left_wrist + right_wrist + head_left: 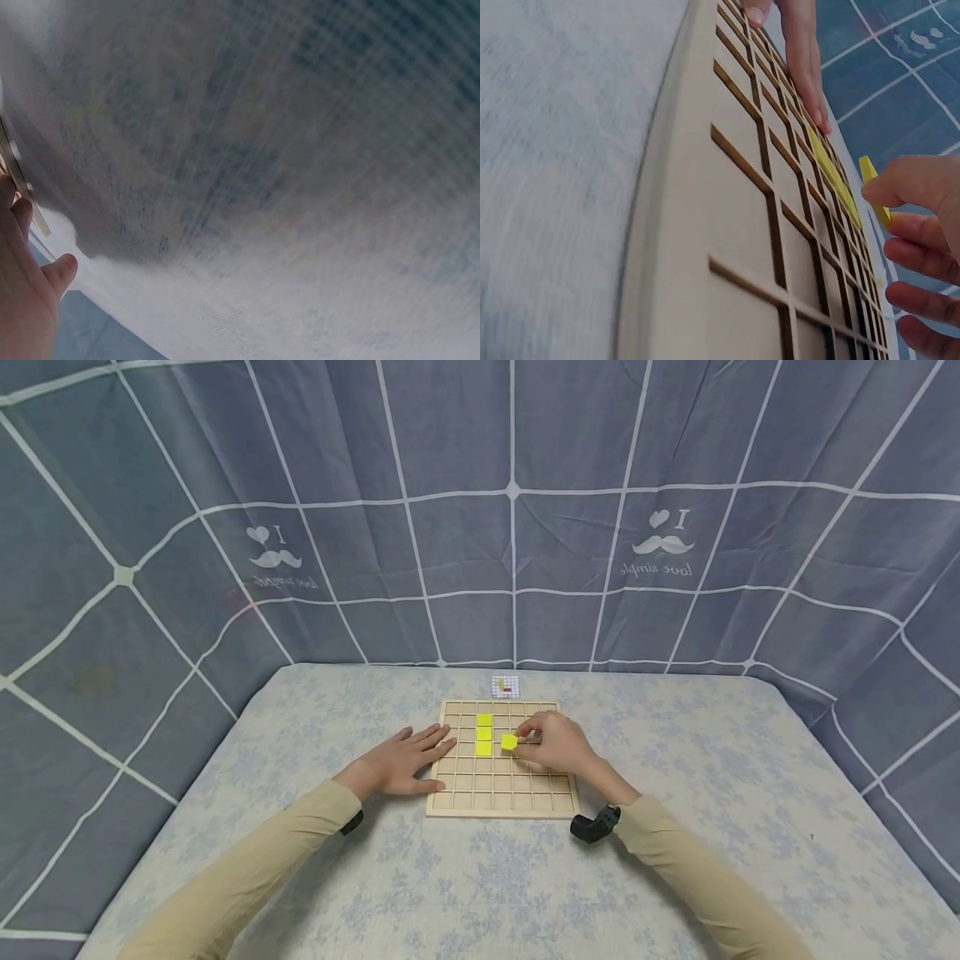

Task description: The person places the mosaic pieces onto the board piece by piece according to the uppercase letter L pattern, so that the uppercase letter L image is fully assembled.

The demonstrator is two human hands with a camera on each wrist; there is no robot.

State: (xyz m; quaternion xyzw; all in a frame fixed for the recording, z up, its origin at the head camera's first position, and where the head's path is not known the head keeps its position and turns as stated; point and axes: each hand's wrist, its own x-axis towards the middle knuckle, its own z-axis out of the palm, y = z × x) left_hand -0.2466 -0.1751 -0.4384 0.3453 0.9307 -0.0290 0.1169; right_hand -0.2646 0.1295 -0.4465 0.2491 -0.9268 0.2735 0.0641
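Observation:
A wooden grid board (502, 811) lies on the table, divided into small square cells by raised strips. Three yellow square tiles (483, 734) sit in a column in its upper middle cells. Over the board, just right of that column, my right hand (558, 743) pinches another yellow tile (509, 742) between thumb and finger. The right wrist view shows this tile (874, 192) held tilted above the grid. With fingers spread, my left hand (405, 762) rests at the board's left edge, fingertips over the frame. In the left wrist view only part of that hand (30, 277) shows.
Behind the board lies a small card (505, 686) printed with a grid and coloured marks. A pale patterned cloth (480, 893) covers the table. Grey-blue curtains (465, 543) with white lines hang behind and at both sides. Each wrist wears a black device.

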